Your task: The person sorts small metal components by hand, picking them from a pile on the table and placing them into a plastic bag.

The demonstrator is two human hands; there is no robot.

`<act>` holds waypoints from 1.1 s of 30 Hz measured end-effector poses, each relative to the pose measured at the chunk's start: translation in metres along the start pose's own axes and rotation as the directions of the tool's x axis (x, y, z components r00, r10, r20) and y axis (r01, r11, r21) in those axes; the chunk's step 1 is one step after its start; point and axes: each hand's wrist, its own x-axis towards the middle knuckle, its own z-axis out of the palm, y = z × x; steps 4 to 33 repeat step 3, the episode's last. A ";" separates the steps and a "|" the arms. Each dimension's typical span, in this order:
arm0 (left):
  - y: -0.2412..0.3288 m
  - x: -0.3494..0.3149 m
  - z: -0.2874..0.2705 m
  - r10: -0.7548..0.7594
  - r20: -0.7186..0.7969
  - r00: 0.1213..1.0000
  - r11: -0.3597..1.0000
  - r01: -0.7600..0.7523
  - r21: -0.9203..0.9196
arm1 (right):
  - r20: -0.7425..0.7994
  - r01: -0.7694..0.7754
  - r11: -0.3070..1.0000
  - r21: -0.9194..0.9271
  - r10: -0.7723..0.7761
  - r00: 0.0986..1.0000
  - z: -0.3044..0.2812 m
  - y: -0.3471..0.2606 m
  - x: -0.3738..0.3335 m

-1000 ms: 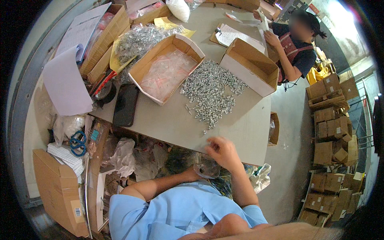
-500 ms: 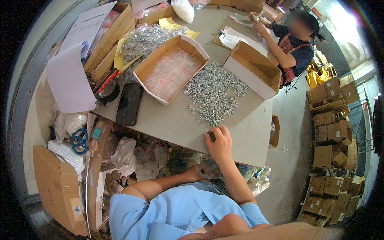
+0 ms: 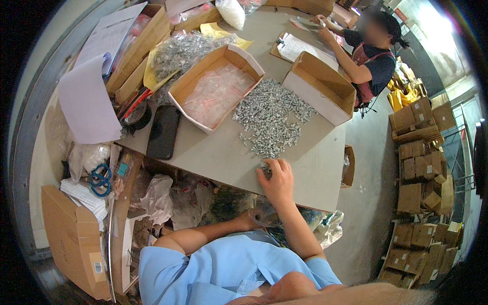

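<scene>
Small silvery screws [image 3: 272, 114] lie in a loose heap in the middle of the grey table [image 3: 213, 160]. At the heap's near end, my right hand [image 3: 277, 182] rests on the tabletop, its fingers curled round a few screws [image 3: 265, 166]. Below the table's front edge, my left hand [image 3: 247, 219] is closed at a clear plastic bag [image 3: 265, 217]; most of its fingers are hidden. Left of the heap stands an open cardboard box [image 3: 175, 96] with clear plastic bags [image 3: 218, 94] that have red lines.
An open white-sided box [image 3: 317, 101] sits right of the heap, near a clipboard [image 3: 300, 47]. A black phone [image 3: 163, 133] lies near the left edge. Bagged metal parts [image 3: 190, 48] are behind it. Across the table sits another person [image 3: 373, 66]. Stacked cartons [image 3: 419, 188] line the right side.
My right hand has shifted slightly left, and its fingers have parted a little, showing screws beside the thumb. My left hand stays in place below the edge.
</scene>
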 end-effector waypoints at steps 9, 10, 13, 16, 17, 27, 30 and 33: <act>0.011 -0.001 -0.006 0.005 0.017 1.000 1.000 -0.005 0.001 | 0.114 -0.051 0.999 0.014 0.049 0.992 -0.001 -0.001 0.000; 0.011 -0.001 -0.006 0.005 0.017 1.000 1.000 -0.005 0.001 | 0.114 -0.051 0.999 0.014 0.049 0.992 -0.001 -0.001 0.000; 0.011 -0.001 -0.006 0.005 0.017 1.000 1.000 -0.005 0.001 | 0.114 -0.051 0.999 0.014 0.049 0.992 -0.001 -0.001 0.000; 0.011 -0.001 -0.006 0.005 0.017 1.000 1.000 -0.005 0.001 | 0.114 -0.051 0.999 0.014 0.049 0.992 -0.001 -0.001 0.000; 0.011 -0.001 -0.006 0.005 0.017 1.000 1.000 -0.005 0.001 | 0.114 -0.051 0.999 0.014 0.049 0.992 -0.001 -0.001 0.000; 0.011 -0.001 -0.006 0.005 0.017 1.000 1.000 -0.005 0.001 | 0.114 -0.051 0.999 0.014 0.049 0.992 -0.001 -0.001 0.000; 0.011 -0.001 -0.006 0.005 0.017 1.000 1.000 -0.005 0.001 | 0.114 -0.051 0.999 0.014 0.049 0.992 -0.001 -0.001 0.000; 0.011 -0.001 -0.006 0.005 0.017 1.000 1.000 -0.005 0.001 | 0.114 -0.051 0.999 0.014 0.049 0.992 -0.001 -0.001 0.000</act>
